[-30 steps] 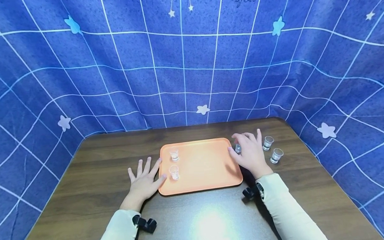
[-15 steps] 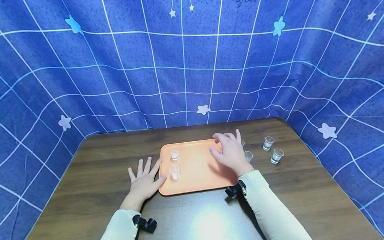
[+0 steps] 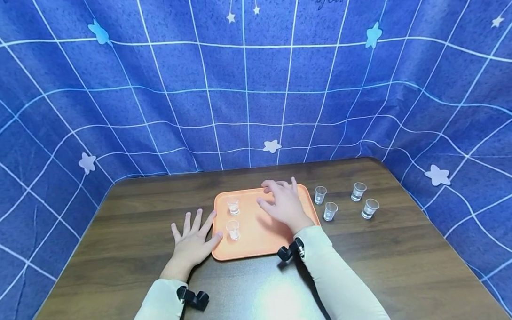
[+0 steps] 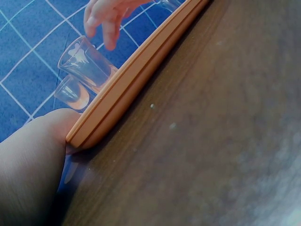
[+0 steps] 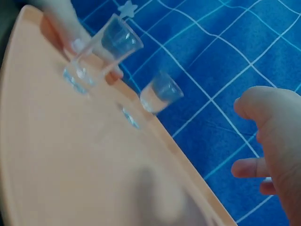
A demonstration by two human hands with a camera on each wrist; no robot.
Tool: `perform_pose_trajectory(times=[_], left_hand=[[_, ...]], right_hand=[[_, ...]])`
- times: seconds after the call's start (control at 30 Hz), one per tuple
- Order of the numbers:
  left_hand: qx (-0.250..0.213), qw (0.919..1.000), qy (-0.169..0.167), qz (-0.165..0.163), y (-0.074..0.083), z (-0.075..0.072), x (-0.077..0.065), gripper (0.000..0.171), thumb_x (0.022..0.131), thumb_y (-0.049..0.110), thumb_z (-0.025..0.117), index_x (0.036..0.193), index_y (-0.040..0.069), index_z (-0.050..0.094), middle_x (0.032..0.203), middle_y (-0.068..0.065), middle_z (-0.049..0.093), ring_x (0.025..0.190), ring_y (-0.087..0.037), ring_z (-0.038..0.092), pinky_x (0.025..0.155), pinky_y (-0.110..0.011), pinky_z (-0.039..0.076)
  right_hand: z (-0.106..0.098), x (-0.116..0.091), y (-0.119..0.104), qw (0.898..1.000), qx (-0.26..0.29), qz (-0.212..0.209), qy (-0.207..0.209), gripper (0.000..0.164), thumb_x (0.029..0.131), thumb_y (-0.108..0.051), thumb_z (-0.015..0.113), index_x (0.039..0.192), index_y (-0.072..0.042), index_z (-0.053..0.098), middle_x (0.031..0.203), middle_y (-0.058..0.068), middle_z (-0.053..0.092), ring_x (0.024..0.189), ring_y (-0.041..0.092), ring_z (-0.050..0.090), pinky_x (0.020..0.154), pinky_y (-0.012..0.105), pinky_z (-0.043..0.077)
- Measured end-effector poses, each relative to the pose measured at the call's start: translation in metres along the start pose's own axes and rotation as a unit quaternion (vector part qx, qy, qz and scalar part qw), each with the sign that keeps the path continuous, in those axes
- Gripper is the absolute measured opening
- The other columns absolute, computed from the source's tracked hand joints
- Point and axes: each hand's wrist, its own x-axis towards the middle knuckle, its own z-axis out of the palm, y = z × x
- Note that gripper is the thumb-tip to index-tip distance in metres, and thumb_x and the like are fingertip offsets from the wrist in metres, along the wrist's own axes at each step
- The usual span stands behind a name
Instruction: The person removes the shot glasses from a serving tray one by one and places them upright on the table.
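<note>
An orange tray (image 3: 251, 247) lies on the table with two small clear shot glasses on its left part, the rear glass (image 3: 233, 207) and the front glass (image 3: 232, 230), both upright. My left hand (image 3: 193, 244) rests at the tray's left edge, fingers spread, thumb and a fingertip touching the rim. Above the tray's right half hovers my right hand (image 3: 285, 207), holding nothing, its fingers loosely bent and thumb apart. The right wrist view shows both glasses (image 5: 162, 94) ahead of the right thumb (image 5: 254, 106).
Several more shot glasses stand right of the tray: a near pair, with one glass (image 3: 330, 211) in front, and a farther pair, including one glass (image 3: 370, 208) at the right. A blue patterned curtain (image 3: 254, 103) hangs behind the wooden table (image 3: 135, 220).
My right hand has moved left, from beside the near pair of glasses to above the tray, uncovering that pair. My left hand and the tray have stayed in place.
</note>
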Motion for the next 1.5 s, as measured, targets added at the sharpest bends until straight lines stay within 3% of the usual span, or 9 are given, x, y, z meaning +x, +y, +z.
perform_pose_trajectory(times=[0.53, 0.97, 1.2, 1.5], left_hand=[[0.006, 1.0000, -0.001, 0.000, 0.001, -0.001, 0.000, 0.077, 0.097, 0.074, 0.035, 0.162, 0.035, 0.023, 0.168, -0.017, 0.015, 0.152, -0.048, -0.002, 0.108, -0.076, -0.015], [0.013, 0.9999, 0.002, 0.001, 0.002, -0.002, 0.000, 0.077, 0.096, 0.075, 0.034, 0.162, 0.035, 0.023, 0.168, -0.017, 0.017, 0.152, -0.048, 0.000, 0.108, -0.077, -0.011], [0.014, 0.9999, -0.003, -0.003, 0.004, -0.003, -0.003, 0.078, 0.097, 0.074, 0.035, 0.162, 0.034, 0.023, 0.168, -0.017, 0.016, 0.152, -0.048, 0.000, 0.108, -0.077, -0.012], [0.014, 0.9999, 0.000, -0.005, 0.004, -0.003, -0.003, 0.078, 0.096, 0.075, 0.034, 0.162, 0.035, 0.023, 0.168, -0.017, 0.016, 0.152, -0.048, 0.000, 0.108, -0.076, -0.012]], right_hand=[[0.035, 0.012, -0.034, 0.996, 0.056, 0.030, -0.066, 0.055, 0.090, -0.052, 0.069, 0.132, -0.019, 0.058, 0.111, -0.004, 0.074, 0.127, 0.030, 0.054, 0.119, 0.064, 0.003], [0.051, 0.014, -0.045, 0.995, 0.046, 0.044, -0.076, 0.060, 0.089, -0.057, 0.067, 0.134, -0.018, 0.059, 0.105, -0.006, 0.075, 0.123, 0.029, 0.058, 0.117, 0.066, 0.010], [0.053, 0.012, -0.052, 0.993, 0.054, 0.046, -0.093, 0.054, 0.090, -0.053, 0.069, 0.131, -0.019, 0.060, 0.101, -0.006, 0.074, 0.118, 0.027, 0.059, 0.118, 0.065, 0.006], [0.057, 0.014, -0.056, 0.995, 0.042, 0.027, -0.092, 0.043, 0.094, -0.045, 0.067, 0.127, -0.018, 0.061, 0.086, -0.007, 0.068, 0.111, 0.025, 0.061, 0.118, 0.066, 0.012]])
